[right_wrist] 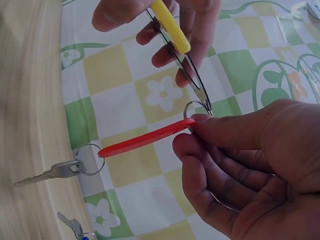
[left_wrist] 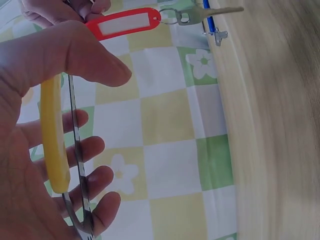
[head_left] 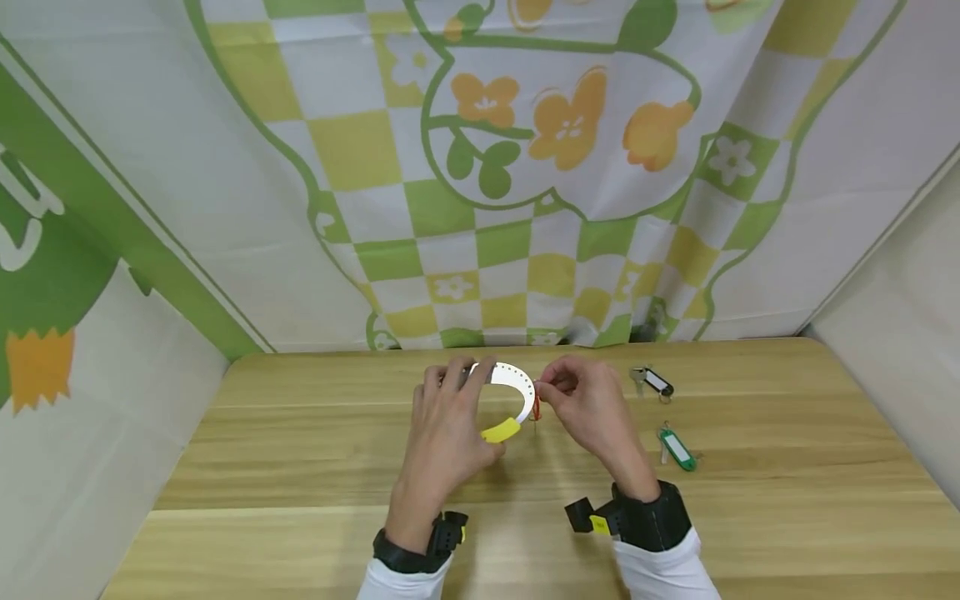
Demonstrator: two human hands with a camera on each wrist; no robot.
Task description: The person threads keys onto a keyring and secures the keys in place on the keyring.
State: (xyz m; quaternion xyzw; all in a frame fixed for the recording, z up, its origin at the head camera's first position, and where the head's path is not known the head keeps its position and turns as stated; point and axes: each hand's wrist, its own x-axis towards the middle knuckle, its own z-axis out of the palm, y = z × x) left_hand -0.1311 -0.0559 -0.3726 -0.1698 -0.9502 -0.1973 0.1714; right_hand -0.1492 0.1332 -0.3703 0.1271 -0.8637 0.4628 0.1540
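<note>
My left hand [head_left: 447, 425] grips a curved metal loop [head_left: 528, 390] with a row of small holes and a yellow grip [head_left: 501, 431], thumb on the near side and fingers across it. At the loop's right side, my right hand [head_left: 588, 400] pinches the end of a red key tag [right_wrist: 147, 137] by thumb and finger, at a metal ring [right_wrist: 187, 109] that meets the loop's tip in the right wrist view. From the tag's other end a silver key [right_wrist: 60, 170] hangs on a second ring. Whether the first ring passes round the loop cannot be told.
On the wooden table [head_left: 285, 467], to the right, lie a key with a black tag [head_left: 658, 382] and one with a green tag [head_left: 678, 450]. A small key [left_wrist: 219, 36] by something blue shows in the left wrist view. A checked cloth [head_left: 502, 275] hangs behind.
</note>
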